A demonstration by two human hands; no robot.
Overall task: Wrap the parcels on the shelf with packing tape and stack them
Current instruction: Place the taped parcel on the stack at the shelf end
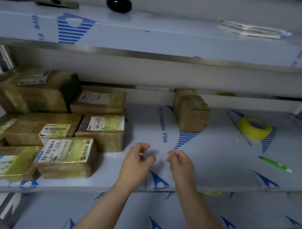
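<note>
- Stacked parcels (47, 118), far left of the tape roll (255, 127), run off-frame; their labels are unreadable.
- Left hand (137, 159) and right hand (180, 163) hang loosely curled, holding nothing.

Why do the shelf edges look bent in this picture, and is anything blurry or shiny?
Head view: the wide-angle lens bows the upper shelf edge, so straight metal looks curved. Head view: the light is dim and bluish. Head view: the black rounded object carries a small glare spot. Head view: the label print on the front parcel is too soft to read.
</note>
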